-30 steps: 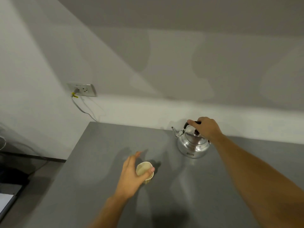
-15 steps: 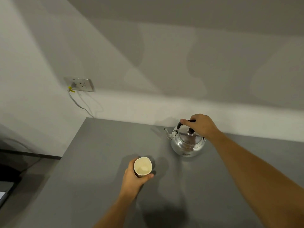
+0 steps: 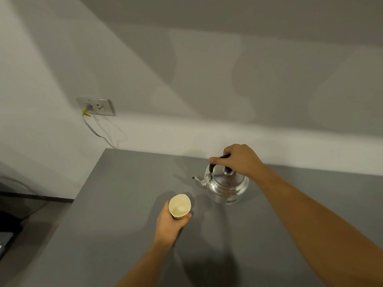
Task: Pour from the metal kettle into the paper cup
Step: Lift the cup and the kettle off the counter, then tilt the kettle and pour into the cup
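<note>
Right hand [image 3: 240, 160] is clamped over the black handle of the kettle [image 3: 226, 186], fingers wrapped round the grip, thumb side toward the spout. Kettle looks to sit on the grey surface [image 3: 124, 204] or just off it; can't tell which, no clear gap under the base. It's upright, lid on, spout pointing left toward the cup [image 3: 179, 206].

Left hand [image 3: 171, 222] is closed round the lower half of the cup, fingers curled at its base, thumb on the right side. Cup's mouth tilts a bit toward the camera, squeezed slightly oval. Inside looks pale; whether there's any liquid in it, can't tell. Cup is near the kettle, front-left of it, not touching, w/ spout tip above and right of the rim but well short of it.

Step in hand, as I judge: grasps on both items are set, pour not yet begun. No stream visible, kettle not tipped.

Next move prob. needs: lift kettle, bring spout over the cup mouth (or bring the cup under), then tip slowly toward the left. Left hand should hold the cup steady and level, and not squeeze harder, since paper walls give. Lid is loose-looking, so a steep tip could shift it.

Further out: wall socket [image 3: 97, 106] w/ a cable plugged in, far left, well apart from everything.
</note>
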`<state>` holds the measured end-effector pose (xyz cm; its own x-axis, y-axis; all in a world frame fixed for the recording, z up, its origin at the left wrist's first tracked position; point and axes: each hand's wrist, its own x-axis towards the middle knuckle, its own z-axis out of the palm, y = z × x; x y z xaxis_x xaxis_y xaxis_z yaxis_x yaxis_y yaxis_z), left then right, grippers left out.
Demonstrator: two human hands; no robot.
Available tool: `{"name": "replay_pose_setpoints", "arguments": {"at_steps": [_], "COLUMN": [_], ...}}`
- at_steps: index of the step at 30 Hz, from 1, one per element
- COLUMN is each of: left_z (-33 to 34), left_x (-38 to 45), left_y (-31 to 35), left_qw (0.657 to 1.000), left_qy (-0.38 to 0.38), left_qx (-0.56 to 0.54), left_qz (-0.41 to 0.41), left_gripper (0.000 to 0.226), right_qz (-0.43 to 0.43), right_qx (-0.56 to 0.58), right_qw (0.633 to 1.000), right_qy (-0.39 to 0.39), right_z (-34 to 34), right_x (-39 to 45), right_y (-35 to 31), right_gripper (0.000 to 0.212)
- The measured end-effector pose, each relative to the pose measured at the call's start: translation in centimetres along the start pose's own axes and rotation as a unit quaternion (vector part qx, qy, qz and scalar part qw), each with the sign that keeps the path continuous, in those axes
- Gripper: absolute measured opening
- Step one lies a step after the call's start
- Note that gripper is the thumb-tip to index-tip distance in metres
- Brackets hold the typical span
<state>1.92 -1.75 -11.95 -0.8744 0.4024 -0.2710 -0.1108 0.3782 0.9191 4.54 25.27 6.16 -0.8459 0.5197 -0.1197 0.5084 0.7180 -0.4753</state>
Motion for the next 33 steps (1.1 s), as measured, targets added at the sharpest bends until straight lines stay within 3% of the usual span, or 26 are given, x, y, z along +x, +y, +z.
{"name": "replay_pose_setpoints", "arguments": {"at_steps": [8,15,21,26,33], "left_z": [-0.1,-0.1,0.0,-0.1,-0.2], "left_x": [0.0,0.1,0.3,0.1,0.1], "left_y": [0.4,0.5,0.5,0.7,0.9], "left_qw": [1.000,1.000,0.999,0.999,0.999], "left_qy": [-0.009,-0.007,-0.010,-0.014,-0.015], "left_qx": [0.009,0.013,0.020,0.021,0.023], "left_qz": [0.009,0.016,0.024,0.023,0.022], "left_gripper": [0.057,0.056,0.058,0.059,0.058], "right_qz": [-0.090,-0.208,-0.222,-0.297,-0.300], "right_qx": [-0.099,-0.218,-0.263,-0.319,-0.336], "right_qw": [0.991,0.953,0.938,0.896,0.890], "right_qy": [0.008,0.037,0.034,0.081,0.073], "right_z": [0.3,1.2,1.8,1.9,1.9], "right_x": [-1.5,-2.2,-3.0,-4.0,-4.6], "right_y": [-2.5,-4.2,-5.5,-6.7,-7.1], "right_gripper": [0.058,0.056,0.052,0.053,0.050]}}
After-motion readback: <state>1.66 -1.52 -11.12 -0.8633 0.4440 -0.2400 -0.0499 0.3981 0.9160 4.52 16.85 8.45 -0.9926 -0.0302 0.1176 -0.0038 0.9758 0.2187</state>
